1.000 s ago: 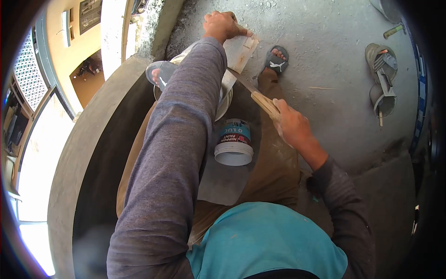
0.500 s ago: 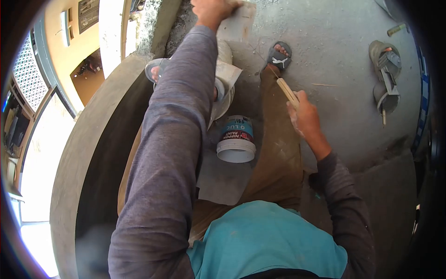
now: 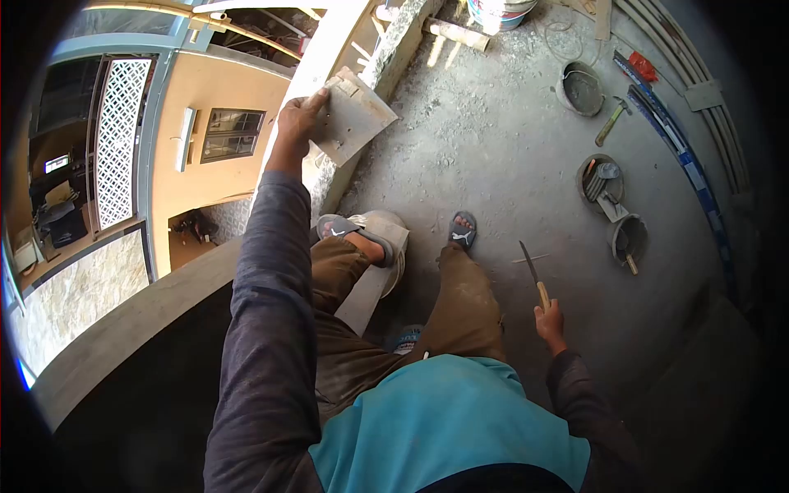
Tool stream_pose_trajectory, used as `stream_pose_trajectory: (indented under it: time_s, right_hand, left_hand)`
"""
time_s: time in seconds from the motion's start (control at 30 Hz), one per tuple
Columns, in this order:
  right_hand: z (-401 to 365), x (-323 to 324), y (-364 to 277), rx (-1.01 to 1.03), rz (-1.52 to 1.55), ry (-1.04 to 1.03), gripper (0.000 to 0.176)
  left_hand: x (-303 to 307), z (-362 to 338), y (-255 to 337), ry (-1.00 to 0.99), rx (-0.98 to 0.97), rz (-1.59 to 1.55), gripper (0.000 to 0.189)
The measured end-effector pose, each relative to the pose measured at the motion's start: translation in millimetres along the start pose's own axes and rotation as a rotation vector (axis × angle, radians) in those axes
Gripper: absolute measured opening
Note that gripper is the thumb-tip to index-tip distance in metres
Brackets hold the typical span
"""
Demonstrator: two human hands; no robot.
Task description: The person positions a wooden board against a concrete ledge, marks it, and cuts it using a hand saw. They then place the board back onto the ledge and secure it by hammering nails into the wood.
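My left hand (image 3: 297, 123) pinches the edge of a flat, pale grey slab (image 3: 353, 119), thumb on its upper face. It is held up beside a rough concrete ledge, at the upper left of the view. Low on the right, my right hand (image 3: 551, 322) is wrapped round the wooden handle of a long, narrow-bladed knife (image 3: 530, 264), its dark blade pointing up and away. One sandalled foot (image 3: 359, 236) rests on a pale block (image 3: 366, 292) over a round bucket; the other foot (image 3: 463, 231) stands on the concrete floor.
To the right are a bucket (image 3: 580, 89), a hammer (image 3: 611, 122), a tub of hand tools (image 3: 601, 178) and another tub (image 3: 629, 241). Long pipes (image 3: 686, 57) lie along the far right. A paint pail (image 3: 408, 338) stands between my legs. A dusty ledge (image 3: 403, 49) edges the left side.
The view has swung so more of the floor and the building show. My left hand has brought the slab to the left, over the ledge. My right hand still grips the knife, now farther from my foot.
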State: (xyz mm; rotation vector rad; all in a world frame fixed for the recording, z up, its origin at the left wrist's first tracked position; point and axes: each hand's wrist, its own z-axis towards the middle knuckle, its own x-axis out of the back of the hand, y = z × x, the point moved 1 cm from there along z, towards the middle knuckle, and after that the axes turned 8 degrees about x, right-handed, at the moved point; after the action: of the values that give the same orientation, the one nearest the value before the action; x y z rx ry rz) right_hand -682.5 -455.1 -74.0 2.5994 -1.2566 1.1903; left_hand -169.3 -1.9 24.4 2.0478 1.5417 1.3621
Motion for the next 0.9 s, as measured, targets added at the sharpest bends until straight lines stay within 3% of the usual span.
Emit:
stream_pose_trajectory:
  time_s: [0.13, 0.27, 0.37, 0.43, 0.5, 0.63, 0.7, 0.83, 0.9]
  right_hand:
    - [-12, 29, 12, -0.017, -0.008, -0.006, 0.040]
    - [0, 64, 12, -0.006, -0.022, 0.047, 0.041]
    - [6, 95, -1, -0.041, 0.013, 0.146, 0.042]
    - [18, 112, -5, -0.061, 0.069, 0.216, 0.043]
    - [37, 118, 0, -0.036, 0.203, 0.279, 0.045]
    - [21, 176, -76, -0.112, 0.437, 0.215, 0.044]
    - [40, 187, -88, -0.116, 0.796, 0.238, 0.044]
    - [87, 205, -126, -0.007, 0.810, 0.234, 0.041]
    - [114, 220, -156, 0.047, 0.598, 0.188, 0.042]
  left_hand:
    - [73, -61, 106, 0.218, -0.307, 0.005, 0.054]
    - [126, -107, 133, 0.506, -0.474, -0.063, 0.051]
    - [128, -144, 99, 0.667, -0.547, -0.115, 0.051]
    - [123, -129, 37, 0.736, -0.471, -0.034, 0.048]
    - [97, -155, -8, 0.687, -0.352, -0.062, 0.043]
    - [41, -166, -127, 0.631, -0.067, 0.155, 0.040]
    - [13, -165, -175, 0.589, -0.136, 0.277, 0.034]
    - [-25, -170, -184, 0.521, -0.167, 0.361, 0.032]
    - [-42, -157, -161, 0.511, -0.117, 0.329, 0.030]
